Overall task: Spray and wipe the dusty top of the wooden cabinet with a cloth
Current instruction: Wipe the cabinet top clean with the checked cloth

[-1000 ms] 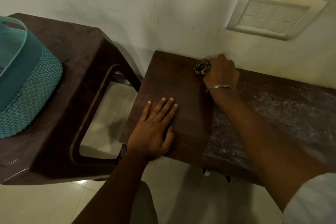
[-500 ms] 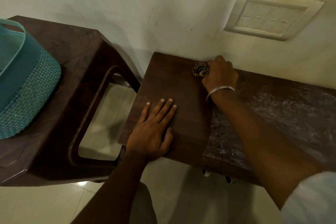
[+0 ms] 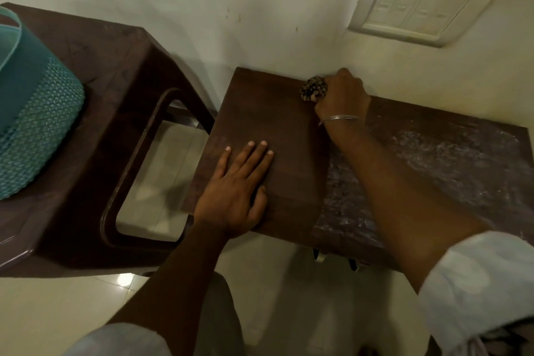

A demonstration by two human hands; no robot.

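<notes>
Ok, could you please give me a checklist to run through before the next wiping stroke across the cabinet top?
1. Grip: ok, the right hand grips the bunched cloth at the back edge by the wall.
2. Steadying: ok, the left hand lies flat on the cabinet top, on its left part.
3. Left part wiped: ok, it looks dark and clean.
4. Right part wiped: not ok, pale dust covers it.
5. Cloth damp enough: cannot tell.
</notes>
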